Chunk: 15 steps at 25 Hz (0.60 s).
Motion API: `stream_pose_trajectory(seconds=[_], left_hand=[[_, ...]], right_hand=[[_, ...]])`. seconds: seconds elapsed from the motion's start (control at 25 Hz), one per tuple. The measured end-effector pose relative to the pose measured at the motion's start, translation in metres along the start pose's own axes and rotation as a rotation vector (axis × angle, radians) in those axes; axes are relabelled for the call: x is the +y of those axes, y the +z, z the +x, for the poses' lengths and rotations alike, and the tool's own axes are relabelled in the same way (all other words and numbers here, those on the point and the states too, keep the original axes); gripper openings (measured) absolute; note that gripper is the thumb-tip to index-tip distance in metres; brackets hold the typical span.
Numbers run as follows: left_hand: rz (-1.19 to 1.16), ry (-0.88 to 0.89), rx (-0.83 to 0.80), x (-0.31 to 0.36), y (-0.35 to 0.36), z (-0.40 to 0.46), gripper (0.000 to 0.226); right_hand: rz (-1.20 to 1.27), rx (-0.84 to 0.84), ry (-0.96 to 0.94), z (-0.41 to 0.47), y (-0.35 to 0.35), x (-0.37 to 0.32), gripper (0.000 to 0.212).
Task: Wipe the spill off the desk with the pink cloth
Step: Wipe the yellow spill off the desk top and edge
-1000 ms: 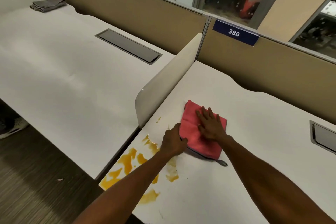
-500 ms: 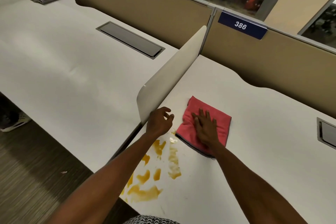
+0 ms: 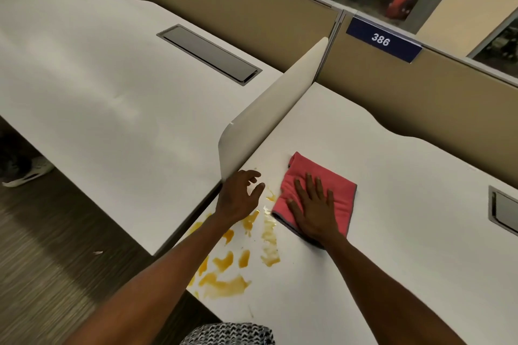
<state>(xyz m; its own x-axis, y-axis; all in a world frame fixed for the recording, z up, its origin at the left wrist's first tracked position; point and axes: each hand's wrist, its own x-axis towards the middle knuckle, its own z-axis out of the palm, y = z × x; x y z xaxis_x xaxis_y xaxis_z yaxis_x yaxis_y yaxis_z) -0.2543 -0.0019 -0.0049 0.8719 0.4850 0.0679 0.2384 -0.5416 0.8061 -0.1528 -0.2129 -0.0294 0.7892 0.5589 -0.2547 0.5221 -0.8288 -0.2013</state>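
Pink cloth [image 3: 335,190], one, under flat right hand [image 3: 314,211]; left hand [image 3: 238,199] loose, empty, beside orange spill [image 3: 224,269].

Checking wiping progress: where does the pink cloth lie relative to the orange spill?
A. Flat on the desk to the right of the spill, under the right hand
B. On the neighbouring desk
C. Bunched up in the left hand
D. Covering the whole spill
A: the right hand presses flat on the cloth, while the spill lies uncovered to its left.
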Motion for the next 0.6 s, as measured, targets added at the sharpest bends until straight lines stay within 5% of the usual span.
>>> stream_pose_trajectory(seconds=[0.2,0.32,0.4,0.52,0.6], left_hand=[[-0.02,0.017,-0.006,-0.009,-0.007,-0.018,0.029],[-0.046,0.003,0.031,-0.011,-0.018,-0.019,0.026],[-0.06,-0.008,0.046,-0.009,-0.024,-0.018,0.025],[-0.087,-0.017,0.049,-0.008,-0.028,-0.018,0.025],[-0.092,-0.015,0.046,-0.008,-0.029,-0.018,0.026]], right_hand=[[0.297,0.11,0.016,-0.002,-0.009,0.002,0.047],[0.718,0.351,0.334,0.021,-0.059,0.01,0.048],[0.826,0.369,0.368,0.036,-0.093,0.019,0.04],[0.942,0.079,0.128,0.036,-0.098,0.009,0.028],[0.771,-0.13,0.062,0.024,-0.072,-0.002,0.03]])
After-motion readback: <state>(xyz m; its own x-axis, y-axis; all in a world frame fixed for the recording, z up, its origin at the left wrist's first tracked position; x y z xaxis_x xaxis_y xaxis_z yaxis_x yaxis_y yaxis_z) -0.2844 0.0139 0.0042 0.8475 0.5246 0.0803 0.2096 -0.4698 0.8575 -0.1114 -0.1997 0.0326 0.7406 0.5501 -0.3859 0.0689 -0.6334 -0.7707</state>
